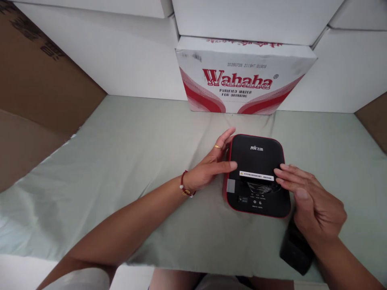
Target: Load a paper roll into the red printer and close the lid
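Note:
A small black printer (256, 161) with a red rim and "FEIE" lettering lies on the green cloth in front of me. Across its top runs a white warning label (256, 176), with a piece of crumpled clear film (263, 187) just below it. My left hand (213, 163) grips the printer's left side, thumb on top and fingers along the edge. The stretched fingers of my right hand (313, 199) touch the top right of the printer, near the label's end. Partly under that hand sits a black blocky object (296, 249); its kind is unclear.
Green cloth (136, 133) covers the table. At the back stands a white and red Wahaha water carton (242, 80), before stacked white boxes (136, 52). Brown cardboard (45, 80) borders the left, and more cardboard (375, 121) the right. The table's front edge is near my lap.

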The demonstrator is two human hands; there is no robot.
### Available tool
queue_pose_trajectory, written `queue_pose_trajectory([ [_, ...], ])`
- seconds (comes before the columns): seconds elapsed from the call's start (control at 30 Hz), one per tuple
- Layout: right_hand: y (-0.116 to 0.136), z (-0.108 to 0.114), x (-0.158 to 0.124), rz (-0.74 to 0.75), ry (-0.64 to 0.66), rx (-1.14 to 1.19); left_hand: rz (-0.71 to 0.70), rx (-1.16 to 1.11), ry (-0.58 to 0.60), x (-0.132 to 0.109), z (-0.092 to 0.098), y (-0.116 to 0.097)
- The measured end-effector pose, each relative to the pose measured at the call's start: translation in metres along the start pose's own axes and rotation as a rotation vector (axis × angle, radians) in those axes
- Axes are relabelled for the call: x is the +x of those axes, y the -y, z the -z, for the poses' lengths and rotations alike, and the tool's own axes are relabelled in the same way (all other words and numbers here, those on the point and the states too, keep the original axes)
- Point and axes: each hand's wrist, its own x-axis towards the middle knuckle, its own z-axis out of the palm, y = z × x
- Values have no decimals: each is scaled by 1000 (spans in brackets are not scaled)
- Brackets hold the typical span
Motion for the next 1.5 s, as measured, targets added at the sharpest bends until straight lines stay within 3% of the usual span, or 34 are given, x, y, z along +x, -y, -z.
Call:
queue_pose_trajectory([
  [0.33, 3, 0, 4, 4, 2, -7, -21, 33, -48, 2, -9, 5],
  [0.5, 9, -5, 5, 58, 140, -29, -27, 29, -52, -4, -5, 11],
  [0.6, 13, -7, 0, 156, 200, -8, -40, 11, 4, -10, -2, 12],
  [0.77, 14, -3, -7, 231, 129, -9, -39, 57, 52, -16, -3, 9],
  [1.0, 11, 4, -12, 278, 144, -73, -47, 153, 37, -17, -7, 10],
  [1.5, 13, 10, 2, 374, 170, -74, -158, 109, 89, -8, -3, 24],
])
